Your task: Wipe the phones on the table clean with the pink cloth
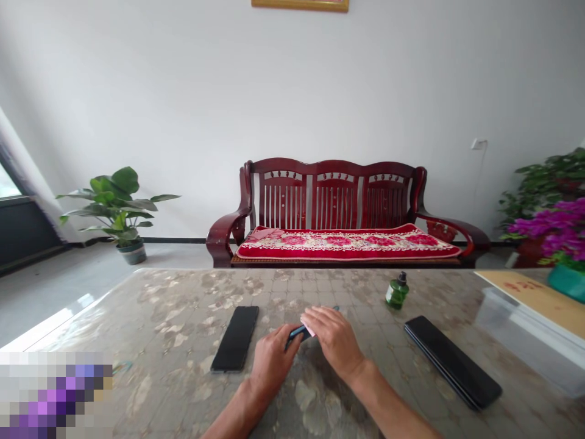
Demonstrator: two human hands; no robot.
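My left hand (pixel 274 355) is closed round the near end of a thin phone (pixel 297 332) with a blue edge, held tilted just above the table. Over the far part of the phone lies my right hand (pixel 336 341), its fingers together and pressing a small pale tissue-like piece (pixel 308 325) against it. Much of the phone is hidden under the right hand. To the left, a black phone (pixel 235 339) rests flat on the table (pixel 164 390). Several black phones (pixel 452 361) lie stacked to the right of my right hand.
A green bottle (pixel 397 292) with a black top stands beyond the stack. At the right are a clear plastic box (pixel 525 341), a tan board (pixel 534 299) and purple flowers (pixel 555 228) in a teal pot. Behind the table is a wooden bench (pixel 333 204); a potted plant (pixel 121 207) stands left.
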